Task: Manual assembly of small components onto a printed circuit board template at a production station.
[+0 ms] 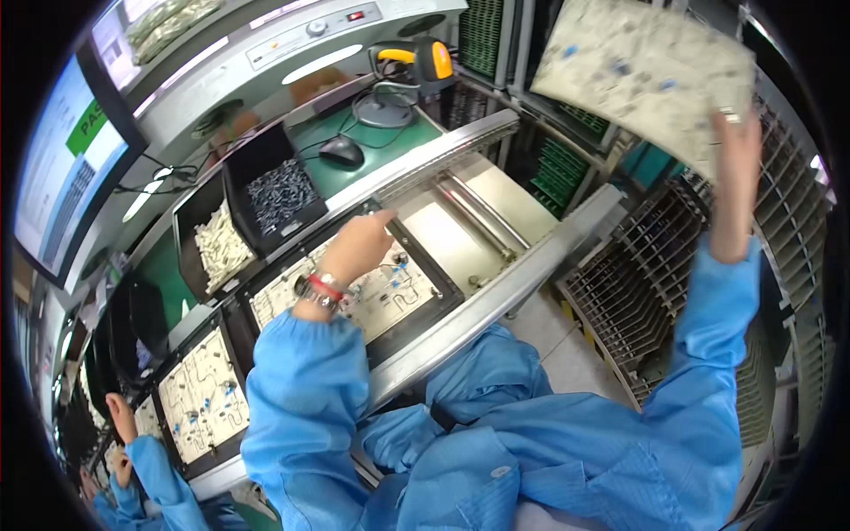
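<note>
— Where is the pale, rectangular circuit board (639,73) dotted with small blue parts?

— Raised high at the upper right, tilted, in front of the racks of slotted dark metal shelves (651,265). The right hand (735,181) reaches up to its lower right edge; the fingers (728,124) close on that edge, with the board spreading up and to the left of them. The picture is blurred there, so how the fingertips lie on it I cannot tell.

— And the left hand (356,250)?

— It rests low over a second pale board in a black carrier frame (403,296) on the grey metal conveyor rail (496,296). Its fingers are bent loosely and point away toward the frame's far edge; they grip nothing I can see. A red band and a metal watch (320,290) sit at the wrist, above the blue smock sleeve (305,389).

— What lies around?

— Behind the frame, black bins of white parts (220,246) and of dark grey parts (282,195); farther back a black mouse (341,152) on a green mat, and a yellow handheld scanner (418,60) in its stand. At the lower left, another person's hand (119,414) by another carrier board (202,396).
</note>
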### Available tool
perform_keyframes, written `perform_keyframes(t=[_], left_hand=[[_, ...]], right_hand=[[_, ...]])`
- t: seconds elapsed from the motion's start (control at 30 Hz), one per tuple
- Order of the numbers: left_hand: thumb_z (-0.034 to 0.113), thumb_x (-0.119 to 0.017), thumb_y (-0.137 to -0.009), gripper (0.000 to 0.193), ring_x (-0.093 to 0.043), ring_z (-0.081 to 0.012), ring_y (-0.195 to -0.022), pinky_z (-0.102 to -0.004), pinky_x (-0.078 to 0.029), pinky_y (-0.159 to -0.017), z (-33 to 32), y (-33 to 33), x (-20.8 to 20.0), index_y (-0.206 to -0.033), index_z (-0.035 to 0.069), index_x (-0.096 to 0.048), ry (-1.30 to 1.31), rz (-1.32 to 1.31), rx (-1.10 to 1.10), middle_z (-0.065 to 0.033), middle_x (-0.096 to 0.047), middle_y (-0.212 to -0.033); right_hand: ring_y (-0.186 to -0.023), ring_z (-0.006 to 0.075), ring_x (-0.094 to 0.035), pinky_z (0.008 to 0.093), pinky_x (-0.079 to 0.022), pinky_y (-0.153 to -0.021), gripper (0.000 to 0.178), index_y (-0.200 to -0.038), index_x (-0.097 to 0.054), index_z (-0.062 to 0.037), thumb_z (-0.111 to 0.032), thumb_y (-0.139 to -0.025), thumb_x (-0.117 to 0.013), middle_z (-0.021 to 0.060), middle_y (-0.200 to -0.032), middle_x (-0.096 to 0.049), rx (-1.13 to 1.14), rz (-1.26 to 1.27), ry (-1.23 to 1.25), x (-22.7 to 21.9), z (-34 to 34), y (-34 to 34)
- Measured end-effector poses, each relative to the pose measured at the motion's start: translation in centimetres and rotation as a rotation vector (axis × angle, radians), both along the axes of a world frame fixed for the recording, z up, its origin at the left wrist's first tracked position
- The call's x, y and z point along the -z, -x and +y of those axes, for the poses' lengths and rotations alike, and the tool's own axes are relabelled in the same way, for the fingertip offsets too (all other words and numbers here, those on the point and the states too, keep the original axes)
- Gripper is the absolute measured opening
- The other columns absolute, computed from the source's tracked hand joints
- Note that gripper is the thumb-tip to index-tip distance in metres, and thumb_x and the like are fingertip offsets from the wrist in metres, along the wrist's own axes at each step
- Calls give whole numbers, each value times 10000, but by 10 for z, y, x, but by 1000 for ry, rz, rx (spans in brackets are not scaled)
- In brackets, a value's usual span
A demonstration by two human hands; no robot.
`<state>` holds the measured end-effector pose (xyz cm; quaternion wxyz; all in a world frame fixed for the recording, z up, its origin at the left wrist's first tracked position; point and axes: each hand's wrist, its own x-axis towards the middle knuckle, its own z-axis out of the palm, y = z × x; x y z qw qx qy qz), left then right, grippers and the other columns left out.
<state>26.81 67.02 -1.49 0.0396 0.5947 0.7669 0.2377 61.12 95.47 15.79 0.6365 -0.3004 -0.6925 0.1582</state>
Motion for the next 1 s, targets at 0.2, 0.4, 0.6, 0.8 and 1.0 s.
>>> perform_keyframes(t=[0.2,0.4,0.6,0.8,1.0], left_hand=[[44,-539,-823,421,-550,-291,-970,-348,-411,-868,-121,-68,-115,-1237,30,-467,-95,3,-329,-166,-573,-1061],[86,-511,-885,394,-514,-167,-898,-256,-403,-816,-368,-117,-38,-1259,-11,-431,-247,168,-1375,-131,-546,-1097],[364,-428,-926,485,-536,-433,-810,-451,-431,-682,-572,-241,122,-1063,-91,-526,326,552,-1910,-307,-546,-1030],[394,-408,-927,520,-534,-449,-755,-472,-420,-634,-641,-317,241,-962,-103,-558,290,366,-1874,-310,-564,-918],[430,-376,-930,613,-511,-483,-635,-521,-376,-544,-604,-387,266,-761,-121,-586,229,236,-1955,-304,-558,-685]], right_hand=[[-1024,207,-498,308,-393,-886,522,-1245,-311,36,-14,-788,-560,151,-1149,-492,-328,365,346,160,60,113],[-947,228,-541,323,-442,-824,464,-1174,-372,43,-4,-747,-549,159,-1090,-516,-535,577,567,225,77,230],[-934,242,-558,331,-473,-788,388,-1118,-425,51,14,-748,-533,141,-1072,-542,-636,632,702,257,104,286],[-939,262,-583,343,-504,-760,381,-1140,-443,52,25,-767,-516,157,-1075,-557,-724,667,714,258,105,284],[-917,249,-586,335,-488,-773,368,-1098,-478,67,41,-734,-525,151,-1053,-574,-767,688,736,251,97,259]])
